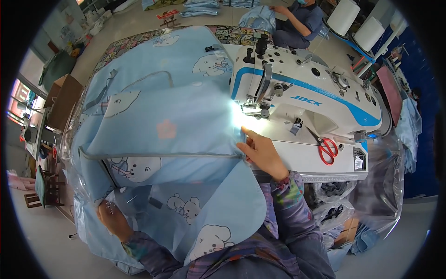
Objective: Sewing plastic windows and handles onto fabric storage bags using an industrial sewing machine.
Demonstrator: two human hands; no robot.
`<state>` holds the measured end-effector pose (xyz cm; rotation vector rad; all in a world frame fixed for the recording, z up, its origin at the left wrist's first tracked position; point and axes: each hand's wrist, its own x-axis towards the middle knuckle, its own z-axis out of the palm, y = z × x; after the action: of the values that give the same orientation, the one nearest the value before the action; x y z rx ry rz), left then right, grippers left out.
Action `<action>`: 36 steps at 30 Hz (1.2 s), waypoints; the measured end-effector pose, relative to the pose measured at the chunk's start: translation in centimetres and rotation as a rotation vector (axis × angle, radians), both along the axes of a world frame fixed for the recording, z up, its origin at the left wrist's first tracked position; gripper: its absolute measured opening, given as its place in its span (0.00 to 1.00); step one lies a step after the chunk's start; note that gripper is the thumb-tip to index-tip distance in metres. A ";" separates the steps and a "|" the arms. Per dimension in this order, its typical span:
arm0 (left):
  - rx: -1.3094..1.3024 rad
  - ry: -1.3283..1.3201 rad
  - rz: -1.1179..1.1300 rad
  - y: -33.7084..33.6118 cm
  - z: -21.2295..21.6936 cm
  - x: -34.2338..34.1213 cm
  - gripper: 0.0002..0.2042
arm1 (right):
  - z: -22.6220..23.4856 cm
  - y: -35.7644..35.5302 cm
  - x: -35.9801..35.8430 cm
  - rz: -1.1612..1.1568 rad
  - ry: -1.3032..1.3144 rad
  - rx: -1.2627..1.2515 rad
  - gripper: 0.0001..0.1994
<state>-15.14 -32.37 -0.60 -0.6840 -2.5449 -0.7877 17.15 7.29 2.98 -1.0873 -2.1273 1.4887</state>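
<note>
- The right hand [261,151] lies on the edge of a light blue fabric cover [172,125] printed with white cartoon animals, fingers stretched toward the needle area of the sewing machine [302,100]; it presses the cloth flat rather than clenching it, index finger pointing up at the brightly lit spot under the presser foot.
- The left hand [113,219] is lower left, closed on a bunched part of the same fabric, with clear plastic film [76,186] around it (the fingers are partly hidden behind the film, so the exact grip is hard to read).
- The fabric is spread wide across the tabletop [306,160] to the left of the machine, hanging over the near edge and down toward the person's lap; a grey piped seam runs across it from the left toward the right hand.
- The white machine with a blue stripe stands on the right part of the tabletop, its lamp glaring at the needle.
- Red-handled scissors [326,148] lie on the machine bed, well right of the right hand.
- Two big white thread cones [355,23] stand beyond the machine at the upper right.
- Another person [297,21] sits at the far end, handling blue cloth, apart from this work.
</note>
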 end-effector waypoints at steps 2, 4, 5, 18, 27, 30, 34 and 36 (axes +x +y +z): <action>0.063 0.247 0.048 0.8 1.2 0.4 0.13 | 0.5 0.3 0.7 0.061 0.023 -0.013 0.33; 0.186 0.133 0.041 1.3 2.3 0.7 0.14 | 1.7 0.2 1.3 0.246 -0.033 -0.161 0.38; 0.145 0.223 0.042 2.3 3.2 1.3 0.15 | 1.6 0.4 1.6 0.241 -0.033 -0.163 0.38; 0.681 -0.059 0.143 8.8 12.0 0.3 0.17 | 1.5 0.7 2.0 0.342 -0.392 0.451 0.32; 0.253 0.676 -0.269 16.4 21.1 -7.4 0.20 | 1.1 1.5 0.6 0.255 -0.477 0.739 0.33; 0.583 0.020 -0.430 27.5 21.4 -9.4 0.34 | -1.0 2.6 0.7 0.210 -0.577 0.750 0.33; 0.217 0.311 -0.702 37.0 21.8 -14.6 0.39 | -1.0 2.1 -1.2 0.177 -0.577 0.833 0.32; -0.015 0.889 -0.723 39.1 18.9 -13.8 0.40 | -0.8 1.7 -1.7 0.153 -0.582 0.862 0.32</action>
<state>-28.93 6.71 18.28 -1.5725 -1.4840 -0.4793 15.44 8.94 2.16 -1.0738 -2.8367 0.1544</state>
